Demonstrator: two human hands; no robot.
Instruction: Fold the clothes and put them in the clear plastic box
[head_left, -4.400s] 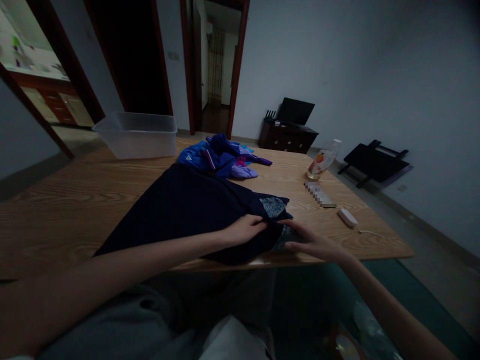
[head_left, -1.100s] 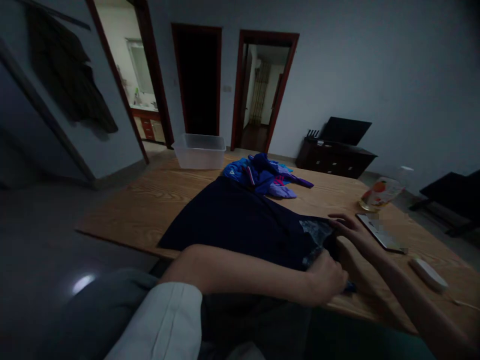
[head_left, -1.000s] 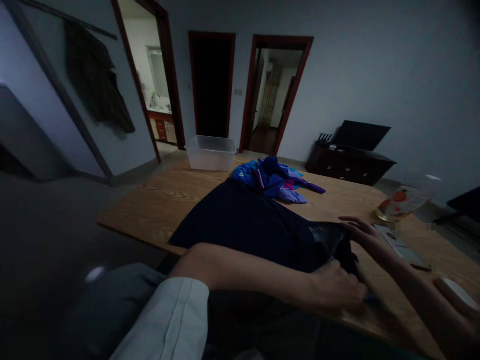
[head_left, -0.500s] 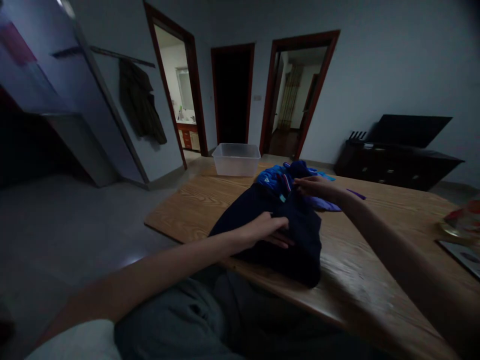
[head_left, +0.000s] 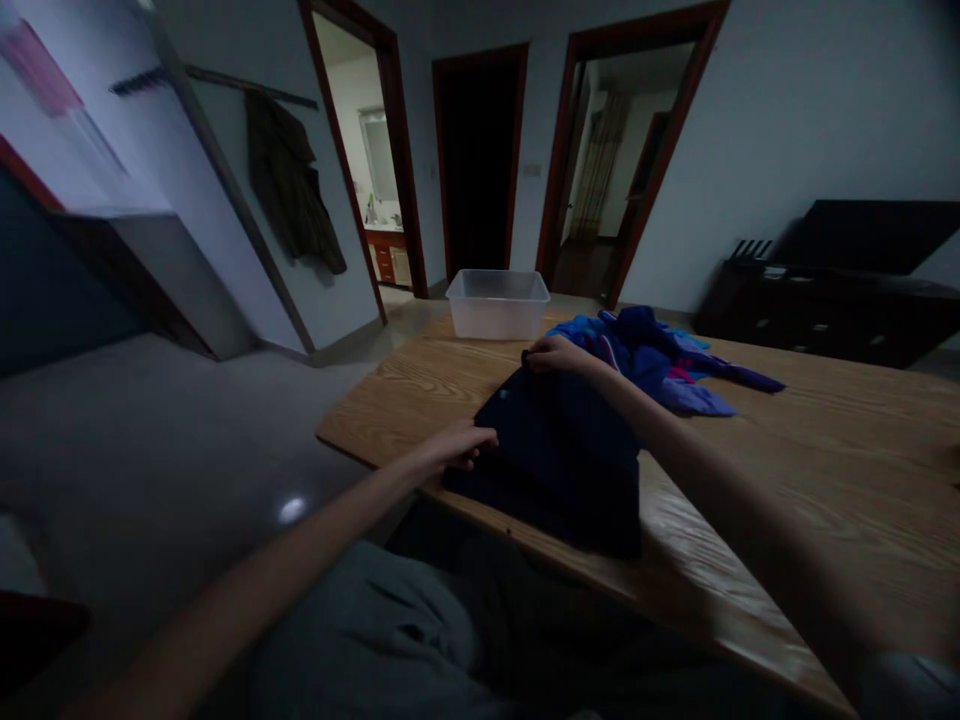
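A dark navy garment (head_left: 559,455) lies folded over on the wooden table (head_left: 787,470), its near edge hanging at the table's front. My left hand (head_left: 457,445) pinches the garment's near left corner. My right hand (head_left: 551,355) reaches across and grips its far left corner, forearm lying over the cloth. Both hands hold the fabric flat against the table.
A heap of blue and purple clothes (head_left: 652,355) lies just beyond the garment. A clear plastic bin (head_left: 497,302) stands at the table's far edge. A dark cabinet (head_left: 825,290) is against the right wall, open doorways behind, and a coat (head_left: 292,185) hangs on the left wall.
The garment was folded from right to left and is now narrower. Both hands moved from its right end to its left corners. My view swung left; the bottle and phone left the frame.
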